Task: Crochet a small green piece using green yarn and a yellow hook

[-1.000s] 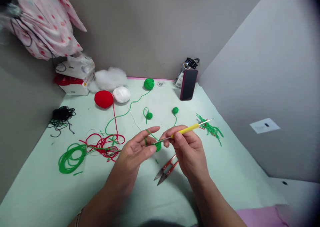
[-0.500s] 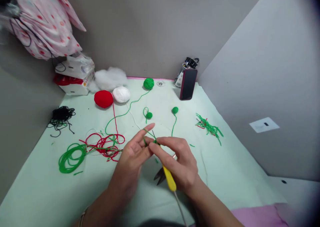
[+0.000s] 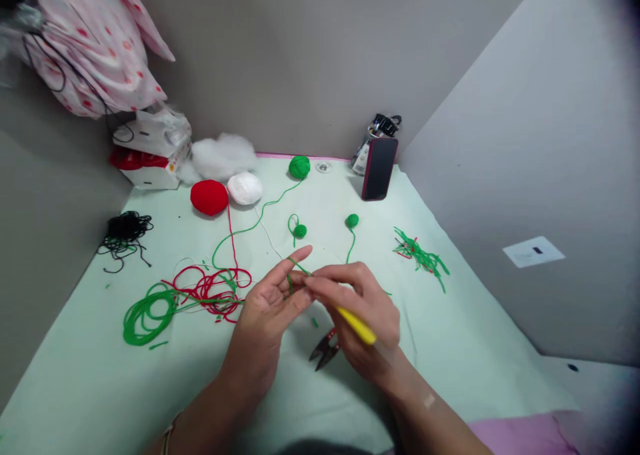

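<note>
Three yarn balls and one phone stood toward the far edge of the worktop, two small green crocheted balls nearer its middle. One black tangle lay by the left edge, one heap of clippings by the right. Toward the front edge were one left hand, one right hand, one yellow-handled hook, one pair of snips.

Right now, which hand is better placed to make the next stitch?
Likely the right hand: it holds the hook, while the left hand has green yarn strung across it.
</note>
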Demonstrator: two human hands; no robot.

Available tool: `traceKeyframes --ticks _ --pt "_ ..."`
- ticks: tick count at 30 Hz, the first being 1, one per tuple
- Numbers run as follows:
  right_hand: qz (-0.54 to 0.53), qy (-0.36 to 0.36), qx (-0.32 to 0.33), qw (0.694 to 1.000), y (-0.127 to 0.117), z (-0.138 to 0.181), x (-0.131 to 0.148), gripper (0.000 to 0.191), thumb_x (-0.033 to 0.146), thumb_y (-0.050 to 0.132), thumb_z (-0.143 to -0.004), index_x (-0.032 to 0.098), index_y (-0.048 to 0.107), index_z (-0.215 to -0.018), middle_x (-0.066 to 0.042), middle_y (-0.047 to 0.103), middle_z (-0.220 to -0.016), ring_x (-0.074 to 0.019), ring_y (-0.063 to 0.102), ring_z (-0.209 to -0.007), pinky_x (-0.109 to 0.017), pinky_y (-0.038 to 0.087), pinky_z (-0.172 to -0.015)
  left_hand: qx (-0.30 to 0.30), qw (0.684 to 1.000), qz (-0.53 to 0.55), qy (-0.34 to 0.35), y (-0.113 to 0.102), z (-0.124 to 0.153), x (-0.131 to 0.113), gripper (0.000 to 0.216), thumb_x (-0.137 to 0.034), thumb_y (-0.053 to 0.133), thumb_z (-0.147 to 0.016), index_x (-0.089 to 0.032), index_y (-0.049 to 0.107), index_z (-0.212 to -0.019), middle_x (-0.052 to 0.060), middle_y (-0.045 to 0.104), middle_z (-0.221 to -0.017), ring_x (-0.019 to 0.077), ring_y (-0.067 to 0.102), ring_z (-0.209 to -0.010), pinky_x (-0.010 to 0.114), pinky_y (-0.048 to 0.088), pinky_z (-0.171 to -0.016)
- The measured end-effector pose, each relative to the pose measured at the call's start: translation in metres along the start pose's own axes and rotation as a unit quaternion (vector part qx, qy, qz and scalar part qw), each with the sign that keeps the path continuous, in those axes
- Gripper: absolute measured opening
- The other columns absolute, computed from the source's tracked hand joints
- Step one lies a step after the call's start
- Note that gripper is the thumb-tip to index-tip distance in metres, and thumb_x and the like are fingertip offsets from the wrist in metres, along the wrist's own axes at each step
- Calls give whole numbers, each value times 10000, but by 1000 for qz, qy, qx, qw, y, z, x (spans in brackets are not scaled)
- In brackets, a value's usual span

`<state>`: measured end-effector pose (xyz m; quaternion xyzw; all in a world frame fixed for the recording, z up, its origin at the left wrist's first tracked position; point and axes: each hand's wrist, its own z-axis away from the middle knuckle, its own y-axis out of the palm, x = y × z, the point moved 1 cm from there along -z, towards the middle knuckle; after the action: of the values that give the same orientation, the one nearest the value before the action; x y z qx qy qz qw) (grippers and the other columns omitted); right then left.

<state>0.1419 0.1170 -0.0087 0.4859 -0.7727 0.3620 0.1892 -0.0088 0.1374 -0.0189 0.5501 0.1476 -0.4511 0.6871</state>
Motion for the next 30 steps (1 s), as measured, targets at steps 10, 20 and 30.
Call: traceKeyframes --ticks 10,20,30 --pt "-268 207 -31 940 -4 -7 -12 141 308 729 -1035 286 865 -1005 -33 810 -928 -160 709 -794 -293 582 -705 27 999 -19 -15 -7 -3 -3 358 -300 965 -760 -287 890 -1110 7 787 -904 197 668 -957 335 461 -990" --pt "-331 254 -51 907 -5 -6 -14 195 362 689 -1062 239 805 -964 -18 812 -845 -125 712 -689 -259 612 -690 21 999 -46 -11 -6 -3 -8 317 -347 932 -770 -296 895 -1080 4 705 -848 204 603 -907 377 412 -989" --pt "97 -76 38 992 -6 5 5 281 85 576 -1049 227 740 -1227 -93 825 -1057 -213 786 -943 -329 653 -762 -5 998 -44 43 -3 2 -1 444 -274 974 -769 -304 860 -1196 -27 681 -842 147 600 -847 270 467 -842"
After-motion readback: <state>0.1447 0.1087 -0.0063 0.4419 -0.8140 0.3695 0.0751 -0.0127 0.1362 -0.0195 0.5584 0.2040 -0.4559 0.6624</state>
